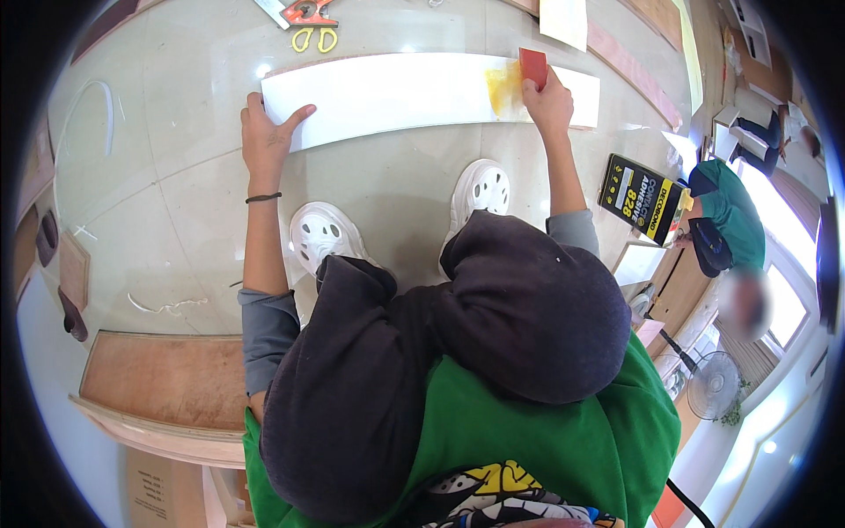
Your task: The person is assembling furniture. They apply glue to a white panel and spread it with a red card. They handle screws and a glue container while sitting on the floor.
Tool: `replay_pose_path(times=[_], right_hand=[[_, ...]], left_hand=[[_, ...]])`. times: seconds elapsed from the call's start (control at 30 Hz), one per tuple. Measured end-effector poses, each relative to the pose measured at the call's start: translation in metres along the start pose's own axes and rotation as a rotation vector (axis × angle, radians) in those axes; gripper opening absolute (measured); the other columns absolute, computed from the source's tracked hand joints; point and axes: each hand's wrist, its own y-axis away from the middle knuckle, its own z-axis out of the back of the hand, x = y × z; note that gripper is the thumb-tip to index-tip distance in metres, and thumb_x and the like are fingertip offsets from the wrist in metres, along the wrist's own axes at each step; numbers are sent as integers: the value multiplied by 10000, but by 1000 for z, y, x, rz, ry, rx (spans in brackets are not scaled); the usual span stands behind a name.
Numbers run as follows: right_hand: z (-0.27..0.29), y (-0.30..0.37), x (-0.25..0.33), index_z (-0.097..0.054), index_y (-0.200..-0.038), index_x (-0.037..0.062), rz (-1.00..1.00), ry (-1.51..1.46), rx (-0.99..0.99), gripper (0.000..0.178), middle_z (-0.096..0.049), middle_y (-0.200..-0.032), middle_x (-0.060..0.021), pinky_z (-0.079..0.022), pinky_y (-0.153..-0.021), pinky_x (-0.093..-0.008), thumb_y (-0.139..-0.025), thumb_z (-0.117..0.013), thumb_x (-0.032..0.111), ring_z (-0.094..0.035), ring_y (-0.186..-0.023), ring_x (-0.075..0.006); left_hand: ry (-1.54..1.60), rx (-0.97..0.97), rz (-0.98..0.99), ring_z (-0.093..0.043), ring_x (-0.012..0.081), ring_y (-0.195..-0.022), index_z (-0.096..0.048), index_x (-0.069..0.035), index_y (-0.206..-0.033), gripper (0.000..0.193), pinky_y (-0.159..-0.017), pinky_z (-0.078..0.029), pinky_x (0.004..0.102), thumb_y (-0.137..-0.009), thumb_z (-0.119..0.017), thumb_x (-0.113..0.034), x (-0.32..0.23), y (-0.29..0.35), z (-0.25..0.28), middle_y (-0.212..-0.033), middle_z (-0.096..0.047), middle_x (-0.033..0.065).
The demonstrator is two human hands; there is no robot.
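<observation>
A long, slightly curved-looking white strip [378,92] lies on the floor in front of my shoes. My left hand [268,136] grips its left end, thumb on the white face and fingers at the end edge. In my right hand [547,99] is a flat red spreader [532,68], pinched between thumb and fingers near the strip's right end. A patch of yellow adhesive [502,90] is smeared across the white face just left of the spreader. The spreader's lower edge is hidden by my fingers.
A black and yellow adhesive can [642,199] stands at my right. Yellow-handled scissors [314,40] and an orange tool [308,12] lie beyond the strip. Wooden panels [163,370] rest at lower left. Another person in green [732,207] is at far right, near a fan [713,385].
</observation>
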Motion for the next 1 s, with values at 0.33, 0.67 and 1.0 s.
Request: replay_pose_path(times=[0.33, 0.67, 1.0], right_hand=[[0, 10, 7, -639, -1239, 146, -89, -129, 10, 460, -719, -844, -167, -552, -762, -477, -808, -617, 307, -699, -806, -379], [6, 3, -48, -628, -1233, 172, -93, 4, 4, 433, -714, -838, -157, -553, -755, -486, -818, -617, 293, -697, -809, -377], [-9, 33, 42, -642, -1187, 138, 15, -218, 118, 387, -711, -800, -158, -557, -721, -466, -826, -607, 272, -698, -760, -369]], left_hand=[[3, 11, 8, -615, 351, -998, -498, -1, -1197, 902, -804, -518, 437, -646, -832, -632, -3, 1, 4, -1117, -573, 206], [22, 31, -6, -612, 340, -994, -494, 4, -1202, 913, -809, -515, 428, -642, -836, -630, 3, -2, 2, -1124, -574, 202], [-9, -31, -80, -590, 242, -839, -538, 11, -1095, 733, -750, -503, 348, -715, -840, -537, 4, -4, 2, -931, -608, 143]])
